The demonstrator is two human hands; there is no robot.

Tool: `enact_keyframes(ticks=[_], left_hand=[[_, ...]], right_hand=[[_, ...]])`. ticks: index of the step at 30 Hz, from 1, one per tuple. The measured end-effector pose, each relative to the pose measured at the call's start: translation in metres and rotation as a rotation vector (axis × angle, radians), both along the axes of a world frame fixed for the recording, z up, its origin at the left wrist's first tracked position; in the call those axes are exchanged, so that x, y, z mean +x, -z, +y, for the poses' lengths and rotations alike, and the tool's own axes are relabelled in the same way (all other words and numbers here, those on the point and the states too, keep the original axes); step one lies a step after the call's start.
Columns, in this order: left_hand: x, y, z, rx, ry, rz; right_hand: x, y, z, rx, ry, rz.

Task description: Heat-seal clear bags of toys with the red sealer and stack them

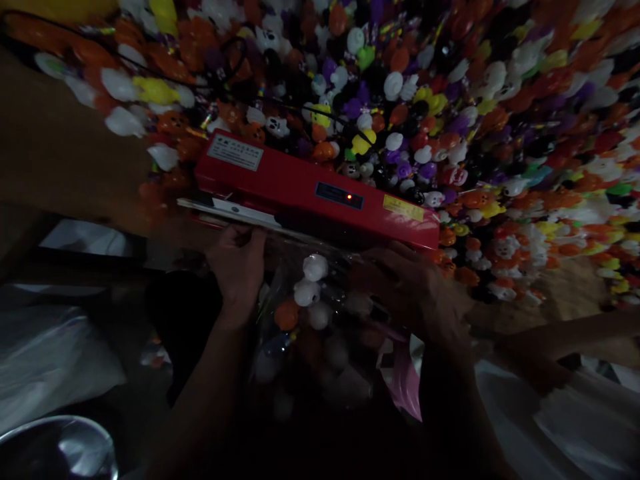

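Observation:
In the middle stands a long red bag sealer (295,180) with a small red light glowing on its panel. Against its front edge hangs a clear plastic bag (325,333) holding several white and orange toy figures. My left hand (237,263) pinches the top left of the bag just below the sealer's bar. Over on the bag's right, my right hand (415,280) has its fingers closed at the upper edge, close under the sealer; those fingers are dark and partly hidden. A pink strip (403,377) shows by the bag near my right wrist.
A big heap of small colourful toy figures (400,87) covers the table behind the sealer, with a black cord (295,107) across it. White sacks (55,360) lie at lower left, near a shiny round rim (60,427). Another person's arm (565,340) reaches in at right.

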State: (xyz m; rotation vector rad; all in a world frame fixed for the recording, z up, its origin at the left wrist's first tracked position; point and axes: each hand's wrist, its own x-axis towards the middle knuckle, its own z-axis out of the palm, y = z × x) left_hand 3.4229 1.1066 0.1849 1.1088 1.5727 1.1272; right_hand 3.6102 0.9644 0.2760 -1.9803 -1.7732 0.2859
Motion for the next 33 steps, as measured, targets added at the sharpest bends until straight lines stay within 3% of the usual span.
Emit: enact_keyframes(ticks=[5,10,16,22,25,30,33], left_hand=[[-0.002,0.005,0.001,0.003,0.012,-0.055],[-0.003,0.004,-0.002,-0.022,0.012,-0.058],[-0.005,0.001,-0.010,-0.027,0.007,0.003],[-0.004,0.004,-0.018,-0.015,-0.047,-0.134],[-0.001,0.010,-0.016,0.036,-0.088,-0.084],[-0.010,0.012,-0.014,0.039,-0.037,0.086],[-0.038,-0.003,-0.005,0.108,0.257,0.342]], right_hand=[[-0.010,0.004,0.036,0.009,0.014,-0.052],[-0.008,0.015,0.066,-0.092,0.023,-0.139],[-0.005,0.018,0.077,-0.212,-0.004,-0.225],[-0.009,0.011,0.084,-0.361,0.004,-0.218],[-0.016,0.015,0.083,-0.390,-0.017,-0.285],[-0.031,0.035,0.064,-0.254,0.001,-0.478],[-0.039,0.039,0.045,-0.069,-0.036,-0.637]])
